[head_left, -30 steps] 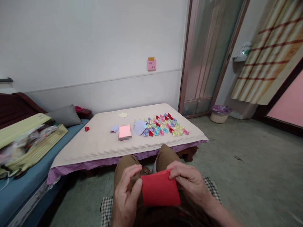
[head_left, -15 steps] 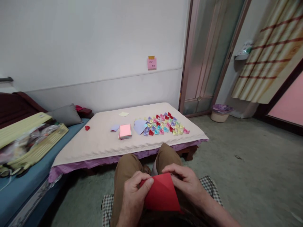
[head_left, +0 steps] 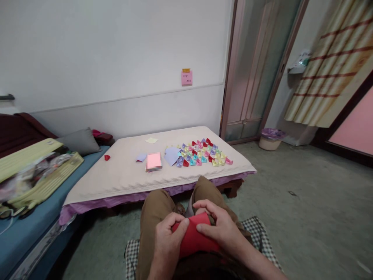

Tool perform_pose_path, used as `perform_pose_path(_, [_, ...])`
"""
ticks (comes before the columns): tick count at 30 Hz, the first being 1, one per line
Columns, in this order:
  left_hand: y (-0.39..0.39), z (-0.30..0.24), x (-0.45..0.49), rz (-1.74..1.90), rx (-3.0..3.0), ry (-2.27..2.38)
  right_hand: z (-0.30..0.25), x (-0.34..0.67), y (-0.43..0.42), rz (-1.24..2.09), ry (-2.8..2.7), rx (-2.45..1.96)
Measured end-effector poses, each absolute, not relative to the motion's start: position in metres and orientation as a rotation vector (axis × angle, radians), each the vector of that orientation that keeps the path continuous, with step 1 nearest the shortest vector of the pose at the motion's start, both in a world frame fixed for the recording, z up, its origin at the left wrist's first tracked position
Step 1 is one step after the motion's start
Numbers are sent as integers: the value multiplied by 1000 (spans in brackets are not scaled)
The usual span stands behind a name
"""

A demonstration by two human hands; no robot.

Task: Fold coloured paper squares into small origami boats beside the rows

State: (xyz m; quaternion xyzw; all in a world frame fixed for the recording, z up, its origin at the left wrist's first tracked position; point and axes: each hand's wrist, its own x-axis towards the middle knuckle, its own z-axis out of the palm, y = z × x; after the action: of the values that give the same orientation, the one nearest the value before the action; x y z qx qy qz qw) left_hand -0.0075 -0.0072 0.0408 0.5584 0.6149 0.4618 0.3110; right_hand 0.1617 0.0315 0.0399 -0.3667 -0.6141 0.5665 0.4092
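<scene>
Head cam: L hand (head_left: 168,237) has a closed grip on red paper (head_left: 190,242), left end; R hand (head_left: 223,226) pinching its right side. Folded bits (head_left: 204,154) on desk (head_left: 122,177) too.

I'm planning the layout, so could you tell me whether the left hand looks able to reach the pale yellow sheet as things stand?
Probably not: the left hand holds the red paper, and the pale yellow sheet lies toward the wall, beyond the pink-topped stack.
</scene>
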Motion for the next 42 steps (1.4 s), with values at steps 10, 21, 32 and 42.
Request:
perform_pose_path(10, [-3, 33, -12, 1163, 1364, 1418, 33, 165, 37, 1543, -1384, -946])
perform_pose_path(21, [3, 5, -5, 998, 1170, 1209, 35, 164, 47, 1537, -1253, -931])
perform_pose_path(32, [5, 17, -13, 1258, 1139, 1396, 33, 161, 44, 1775, -1121, -754])
perform_pose_path(42, [-4, 25, -13, 1530, 1540, 1388, 35, 170, 41, 1241, -1497, -924])
